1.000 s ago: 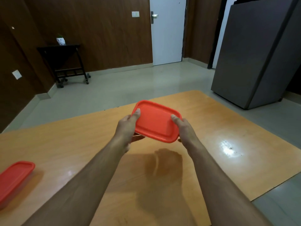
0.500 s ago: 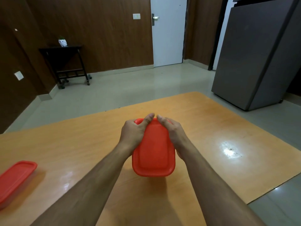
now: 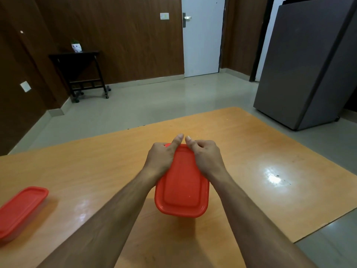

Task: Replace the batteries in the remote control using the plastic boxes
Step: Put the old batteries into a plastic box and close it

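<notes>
Orange-brown table (image 3: pixel 251 151) carries a red-lidded plastic box (image 3: pixel 182 190) at centre. Both forearms reach forward; left hand (image 3: pixel 160 159) and right hand (image 3: pixel 206 157) each close their grip on its far end, thumbs nearly touching above the lid's far edge. Second box (image 3: pixel 19 207) lies far left.

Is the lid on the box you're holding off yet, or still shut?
Still shut. The red lid lies flat and seated along the near rim, with no gap showing. Both thumbs press at its far edge; that edge is hidden by the hands.
</notes>
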